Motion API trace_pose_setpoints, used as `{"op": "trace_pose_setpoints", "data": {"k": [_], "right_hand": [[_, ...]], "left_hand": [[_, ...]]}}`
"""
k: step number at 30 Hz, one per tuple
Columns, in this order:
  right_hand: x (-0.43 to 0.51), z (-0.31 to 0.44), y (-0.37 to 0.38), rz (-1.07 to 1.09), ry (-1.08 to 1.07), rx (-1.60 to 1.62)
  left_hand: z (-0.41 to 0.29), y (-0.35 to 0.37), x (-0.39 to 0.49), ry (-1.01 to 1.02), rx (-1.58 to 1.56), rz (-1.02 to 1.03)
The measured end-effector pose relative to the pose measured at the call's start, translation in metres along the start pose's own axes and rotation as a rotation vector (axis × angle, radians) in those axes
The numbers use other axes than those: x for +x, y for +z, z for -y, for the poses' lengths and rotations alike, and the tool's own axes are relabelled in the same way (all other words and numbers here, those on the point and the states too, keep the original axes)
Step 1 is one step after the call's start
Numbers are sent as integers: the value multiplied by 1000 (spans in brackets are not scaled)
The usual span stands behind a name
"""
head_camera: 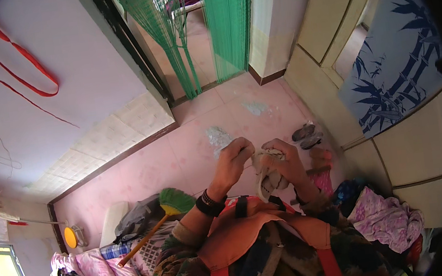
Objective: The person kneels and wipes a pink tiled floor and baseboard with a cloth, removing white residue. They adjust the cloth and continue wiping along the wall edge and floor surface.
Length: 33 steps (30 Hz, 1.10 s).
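My right hand (288, 163) grips a crumpled beige-grey cloth item (266, 173) with dark lines on it, perhaps a garment or bag. Part of the cloth hangs below my fingers, in front of my chest. My left hand (232, 163) is raised beside it, thumb and fingers drawn together near the cloth's left edge. Whether those fingertips pinch the cloth or something thin is too small to tell. A dark band and beads circle my left wrist.
Behind my hands, a pale patch (218, 137) marks the pink tiled floor (194, 153). Dark shoes (307, 135) stand by the cabinet (365, 162). A green broom (176, 201) lies over piled fabric at left. Floral cloth (383, 217) is heaped right. Green string curtains (229, 26) hang in the doorway.
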State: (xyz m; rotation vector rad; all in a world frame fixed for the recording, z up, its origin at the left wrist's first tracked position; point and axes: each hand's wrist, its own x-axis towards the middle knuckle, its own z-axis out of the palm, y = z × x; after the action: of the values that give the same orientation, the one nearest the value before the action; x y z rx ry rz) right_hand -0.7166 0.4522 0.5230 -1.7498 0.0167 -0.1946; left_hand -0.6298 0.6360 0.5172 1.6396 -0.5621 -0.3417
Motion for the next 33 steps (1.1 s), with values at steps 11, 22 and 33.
{"op": "trace_pose_setpoints", "data": {"k": [11, 22, 33], "right_hand": [[-3, 31, -42, -215, -323, -117], [1, 39, -49, -203, -641, -414], [3, 21, -33, -315, -758, -740]], "left_hand": [[-21, 43, 28, 11, -502, 209], [-28, 43, 29, -2, -491, 236], [-25, 39, 18, -240, -358, 143]]}}
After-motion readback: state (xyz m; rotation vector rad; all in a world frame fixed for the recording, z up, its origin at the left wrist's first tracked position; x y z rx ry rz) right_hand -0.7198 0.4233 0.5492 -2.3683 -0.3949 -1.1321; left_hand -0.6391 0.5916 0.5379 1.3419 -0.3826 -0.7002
